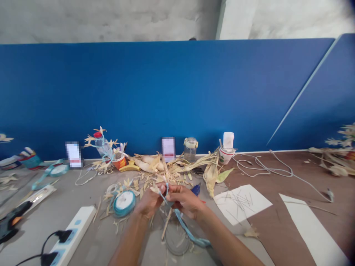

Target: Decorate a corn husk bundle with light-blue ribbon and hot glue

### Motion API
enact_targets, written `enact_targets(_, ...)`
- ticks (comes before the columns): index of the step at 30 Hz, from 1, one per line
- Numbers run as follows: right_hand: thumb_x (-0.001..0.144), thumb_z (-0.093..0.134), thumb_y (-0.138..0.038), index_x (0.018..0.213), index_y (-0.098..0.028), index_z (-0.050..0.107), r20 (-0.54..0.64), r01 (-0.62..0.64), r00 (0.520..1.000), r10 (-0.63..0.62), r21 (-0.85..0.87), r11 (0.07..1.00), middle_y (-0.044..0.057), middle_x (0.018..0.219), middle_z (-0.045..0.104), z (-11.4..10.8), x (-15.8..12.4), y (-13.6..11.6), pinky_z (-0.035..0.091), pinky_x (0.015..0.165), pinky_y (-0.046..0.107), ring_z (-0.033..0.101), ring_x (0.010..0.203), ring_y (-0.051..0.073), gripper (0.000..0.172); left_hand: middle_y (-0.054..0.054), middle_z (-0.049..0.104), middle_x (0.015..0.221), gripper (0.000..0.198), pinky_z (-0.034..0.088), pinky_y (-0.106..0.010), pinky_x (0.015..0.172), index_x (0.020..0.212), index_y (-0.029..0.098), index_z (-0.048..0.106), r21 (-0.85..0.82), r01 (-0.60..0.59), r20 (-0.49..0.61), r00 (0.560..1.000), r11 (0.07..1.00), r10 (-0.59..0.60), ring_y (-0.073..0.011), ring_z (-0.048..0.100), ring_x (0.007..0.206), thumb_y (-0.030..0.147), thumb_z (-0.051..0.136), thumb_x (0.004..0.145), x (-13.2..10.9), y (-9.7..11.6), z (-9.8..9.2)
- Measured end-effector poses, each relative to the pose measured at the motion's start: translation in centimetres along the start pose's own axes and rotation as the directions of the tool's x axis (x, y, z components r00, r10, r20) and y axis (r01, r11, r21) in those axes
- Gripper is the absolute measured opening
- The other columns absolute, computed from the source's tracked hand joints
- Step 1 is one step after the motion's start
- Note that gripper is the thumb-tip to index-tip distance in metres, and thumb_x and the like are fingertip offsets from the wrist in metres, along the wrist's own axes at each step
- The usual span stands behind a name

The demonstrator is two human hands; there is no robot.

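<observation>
My left hand is closed, its thumb and fingers pinching a thin stem of pale dried-husk flowers. Close beside it, my right hand is also closed, gripping a light-blue ribbon near the stem. Blue wrapping shows on the stem between the two hands. From the right hand the ribbon's free length trails down and passes behind my right forearm. A ribbon spool lies left of my left hand. Part of the stem is hidden by my fingers.
Dried husks litter the back of the table. A power strip and glue gun lie left. Thin wires rest on white paper at right. A clear jar and paper cup stand near the blue partition.
</observation>
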State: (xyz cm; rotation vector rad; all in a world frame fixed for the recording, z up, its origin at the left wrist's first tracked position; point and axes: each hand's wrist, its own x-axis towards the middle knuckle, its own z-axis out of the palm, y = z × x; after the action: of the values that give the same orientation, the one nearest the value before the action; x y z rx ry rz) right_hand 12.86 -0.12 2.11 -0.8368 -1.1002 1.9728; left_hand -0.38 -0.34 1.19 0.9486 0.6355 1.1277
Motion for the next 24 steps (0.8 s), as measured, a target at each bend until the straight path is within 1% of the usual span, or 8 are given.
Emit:
enact_targets(6, 0.054, 0.07, -0.026, 0.058, -0.014, 0.056, -0.086, 0.017, 0.996, -0.029, -0.143, 0.99, -0.007, 0.049, 0.043, -0.2, 0.0, 0.3, 0.021, 0.046, 0.02, 0.03, 0.044, 0.004, 0.019, 0.002, 0.05, 0.057, 0.015, 0.032, -0.023, 0.054, 0.063, 0.016, 0.059, 0.22, -0.014, -0.065, 0.997, 0.975, 0.029, -0.011, 0.04, 0.055, 0.027, 0.069, 0.065, -0.1, 0.5, -1.1)
enact_targets(10, 0.053, 0.075, -0.033, 0.064, -0.014, 0.061, 0.056, -0.003, 0.998, 0.01, -0.113, 0.994, -0.006, 0.05, 0.044, -0.9, -0.5, -0.1, 0.021, 0.046, 0.02, 0.03, 0.044, 0.004, 0.026, 0.003, 0.051, 0.059, 0.007, 0.033, -0.024, 0.058, 0.064, 0.018, 0.06, 0.438, -0.012, -0.017, 1.0, 0.899, 0.022, -0.0128, 0.043, 0.059, 0.023, 0.065, 0.066, -0.5, 1.4, -0.8)
enact_targets(13, 0.062, 0.068, -0.044, 0.069, -0.013, 0.062, 0.096, -0.01, 0.995, 0.021, -0.11, 0.994, -0.004, 0.055, 0.045, -1.3, -1.1, -0.7, 0.024, 0.047, 0.02, 0.032, 0.046, 0.005, 0.032, 0.002, 0.052, 0.058, 0.012, 0.035, -0.026, 0.059, 0.063, 0.019, 0.057, 0.505, -0.017, 0.029, 1.0, 0.863, 0.003, -0.0147, 0.046, 0.059, 0.029, 0.06, 0.069, -0.7, 1.8, -0.6)
enact_targets(16, 0.067, 0.064, -0.045, 0.078, -0.014, 0.063, 0.095, 0.046, 0.995, -0.021, -0.266, 0.963, -0.003, 0.061, 0.049, -1.0, -1.7, -1.0, 0.029, 0.051, 0.021, 0.037, 0.05, 0.007, 0.033, 0.003, 0.049, 0.054, 0.016, 0.035, -0.026, 0.058, 0.06, 0.019, 0.053, 0.533, -0.004, -0.031, 0.999, 0.846, 0.024, -0.0149, 0.045, 0.057, 0.031, 0.06, 0.068, -0.5, 1.8, -0.6)
enact_targets(19, 0.062, 0.069, -0.032, 0.088, -0.017, 0.064, -0.031, 0.125, 0.984, -0.176, -0.582, 0.804, -0.002, 0.066, 0.054, 0.1, -2.1, -0.9, 0.032, 0.054, 0.022, 0.043, 0.056, 0.01, 0.03, 0.004, 0.049, 0.056, 0.014, 0.035, -0.025, 0.058, 0.061, 0.019, 0.053, 0.517, 0.0, -0.096, 0.994, 0.856, 0.058, -0.0138, 0.045, 0.058, 0.029, 0.061, 0.067, -0.3, 1.4, -0.6)
enact_targets(21, 0.063, 0.067, -0.025, 0.085, -0.018, 0.065, -0.13, 0.126, 0.933, -0.336, -0.755, 0.644, -0.001, 0.068, 0.057, 0.9, -2.2, -0.7, 0.033, 0.057, 0.023, 0.047, 0.059, 0.012, 0.024, 0.005, 0.049, 0.057, 0.015, 0.035, -0.025, 0.058, 0.061, 0.019, 0.053, 0.504, 0.003, -0.105, 0.993, 0.864, 0.058, -0.013, 0.044, 0.057, 0.03, 0.062, 0.066, -0.2, 1.2, -0.6)
enact_targets(23, 0.067, 0.062, -0.024, 0.078, -0.018, 0.065, -0.157, 0.113, 0.894, -0.419, -0.827, 0.551, 0.0, 0.068, 0.059, 1.5, -2.2, -0.5, 0.034, 0.06, 0.024, 0.049, 0.061, 0.013, 0.013, 0.005, 0.049, 0.056, 0.016, 0.036, -0.025, 0.059, 0.063, 0.018, 0.055, 0.487, 0.003, -0.096, 0.994, 0.873, 0.05, -0.013, 0.044, 0.057, 0.032, 0.062, 0.066, -0.1, 0.9, -0.6)
enact_targets(24, 0.068, 0.06, -0.023, 0.075, -0.018, 0.065, -0.157, 0.112, 0.891, -0.425, -0.832, 0.543, 0.0, 0.067, 0.059, 1.7, -2.2, -0.5, 0.034, 0.06, 0.024, 0.049, 0.061, 0.013, 0.01, 0.004, 0.05, 0.056, 0.018, 0.036, -0.026, 0.061, 0.063, 0.018, 0.056, 0.466, 0.002, -0.091, 0.995, 0.885, 0.046, -0.0133, 0.045, 0.058, 0.034, 0.063, 0.066, -0.1, 0.8, -0.7)
